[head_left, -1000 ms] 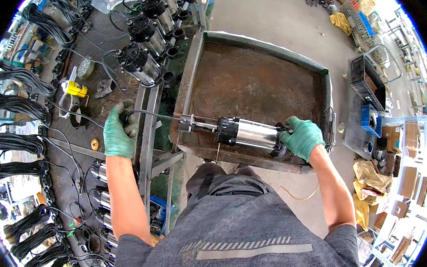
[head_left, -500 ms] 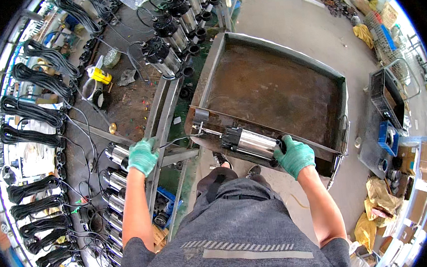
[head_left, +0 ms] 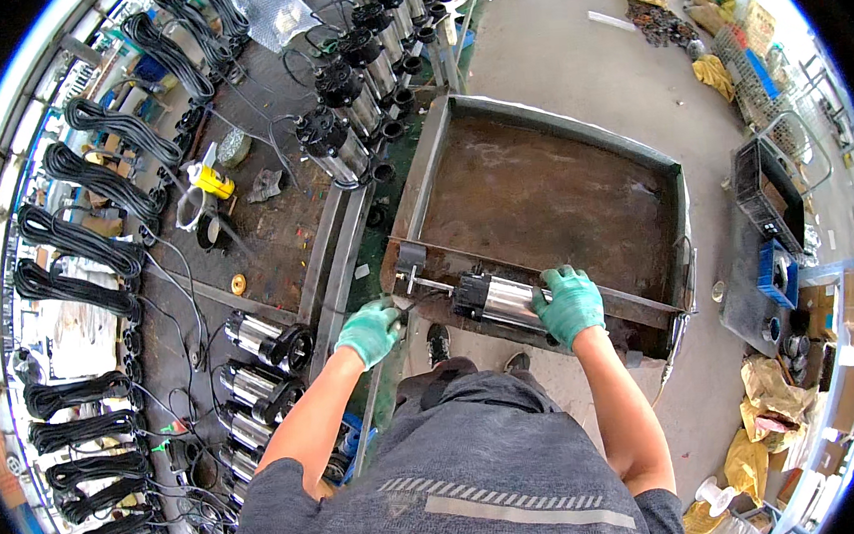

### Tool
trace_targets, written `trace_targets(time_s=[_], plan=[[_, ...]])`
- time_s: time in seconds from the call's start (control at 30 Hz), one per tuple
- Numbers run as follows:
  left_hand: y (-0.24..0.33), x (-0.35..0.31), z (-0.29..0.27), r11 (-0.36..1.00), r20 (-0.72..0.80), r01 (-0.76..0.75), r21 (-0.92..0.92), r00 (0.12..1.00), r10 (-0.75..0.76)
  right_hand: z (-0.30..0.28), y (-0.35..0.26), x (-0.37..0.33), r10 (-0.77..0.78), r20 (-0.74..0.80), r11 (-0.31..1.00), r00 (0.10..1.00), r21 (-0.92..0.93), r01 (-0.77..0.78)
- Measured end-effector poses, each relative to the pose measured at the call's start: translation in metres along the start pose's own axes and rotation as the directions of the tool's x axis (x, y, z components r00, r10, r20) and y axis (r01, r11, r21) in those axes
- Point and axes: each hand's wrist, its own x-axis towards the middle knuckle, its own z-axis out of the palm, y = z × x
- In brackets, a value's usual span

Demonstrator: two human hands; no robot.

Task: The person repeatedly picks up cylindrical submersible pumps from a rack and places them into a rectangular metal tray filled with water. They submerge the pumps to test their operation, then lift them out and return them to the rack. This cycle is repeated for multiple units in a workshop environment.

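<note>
A: Location?
B: 1 steel-and-black submersible pump (head_left: 502, 301), lying along the metal tray's (head_left: 541, 188) near side.
A: Hands?
B: Right hand (head_left: 572, 306) grips pump's right end. Left hand (head_left: 370, 332) half-curled by black cable (head_left: 409, 308); hold unclear. Cable coils (head_left: 79, 240), left.

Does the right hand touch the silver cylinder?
Touching: the head view shows the right hand laid over one end of the silver cylinder, without gap.

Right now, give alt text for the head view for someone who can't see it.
A person's green-gloved right hand rests on a silver-and-black cylinder at the near side of a rusty tray, the left hand just left of it. To the left, a workbench bears similar cylinders, with coiled black cables along its edge.
</note>
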Motion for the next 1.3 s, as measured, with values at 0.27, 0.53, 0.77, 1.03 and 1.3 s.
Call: trace_targets(time_s=[0.27,0.53,0.77,1.03,1.3], plan=[[0.009,0.048,-0.055,0.943,-0.101,-0.282,0.179,0.948,0.302,-0.002,0.0,-0.004,0.016,0.005,0.999,1.0,-0.042,-0.015],[-0.023,0.09,-0.019,0.785,0.013,-0.576,0.227,0.808,0.589,0.013,0.007,-0.002,-0.016,-0.024,0.997,1.0,-0.082,0.014],[-0.041,0.11,-0.017,0.778,-0.029,-0.627,-0.035,0.779,0.627,-0.008,-0.008,-0.003,0.059,0.052,0.993,0.997,-0.107,-0.053],[-0.024,0.13,0.006,0.574,0.519,0.468,-0.672,0.85,-0.086,-0.005,-0.007,-0.004,0.084,0.065,0.988,0.994,-0.135,-0.074],[-0.026,0.095,-0.005,0.893,-0.143,-0.415,-0.174,0.908,0.394,0.0,-0.001,-0.003,0.077,0.091,0.988,0.993,-0.14,-0.064]])
